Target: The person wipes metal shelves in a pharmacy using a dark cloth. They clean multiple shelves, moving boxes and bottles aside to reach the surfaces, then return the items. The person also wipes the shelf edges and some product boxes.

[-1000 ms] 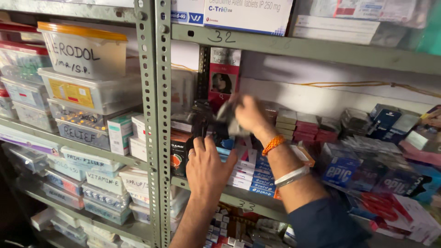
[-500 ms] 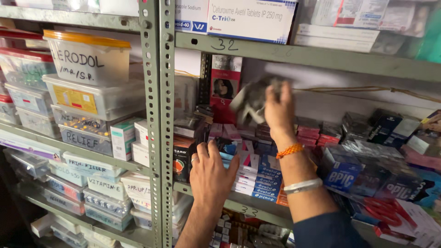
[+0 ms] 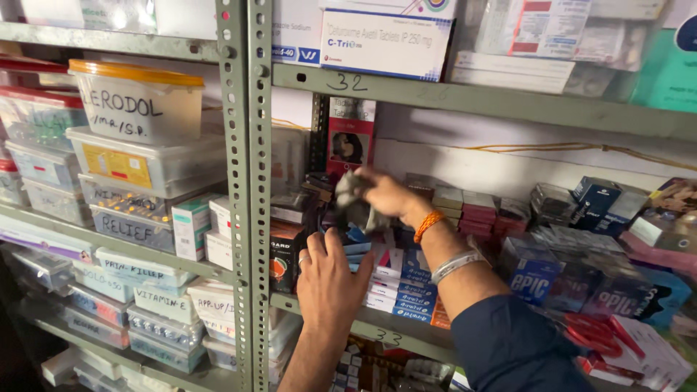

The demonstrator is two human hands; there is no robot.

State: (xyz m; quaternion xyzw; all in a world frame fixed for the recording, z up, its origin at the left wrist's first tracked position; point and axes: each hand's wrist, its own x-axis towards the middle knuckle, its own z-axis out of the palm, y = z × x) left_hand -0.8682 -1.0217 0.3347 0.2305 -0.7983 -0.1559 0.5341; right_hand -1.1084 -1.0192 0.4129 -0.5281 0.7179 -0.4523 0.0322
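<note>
My right hand (image 3: 388,194) reaches into the middle shelf and grips a crumpled grey cloth (image 3: 353,199), pressing it over the stacked medicine boxes (image 3: 388,279). An orange thread band and a silver bangle sit on that wrist. My left hand (image 3: 330,276) rests lower, fingers spread against the front of the blue and white boxes beside a dark box with an orange mark (image 3: 284,254). It holds nothing.
A grey perforated metal upright (image 3: 247,189) splits the rack. Left of it stand stacked clear plastic tubs (image 3: 138,138) with handwritten labels. Red and dark boxes (image 3: 479,210) line the shelf back, blue packs (image 3: 534,272) crowd the right, and large cartons (image 3: 385,40) sit above.
My right hand has swept the cloth leftward along the shelf, from the right of the red pictured box to just beneath it. My left hand has stayed on the boxes.
</note>
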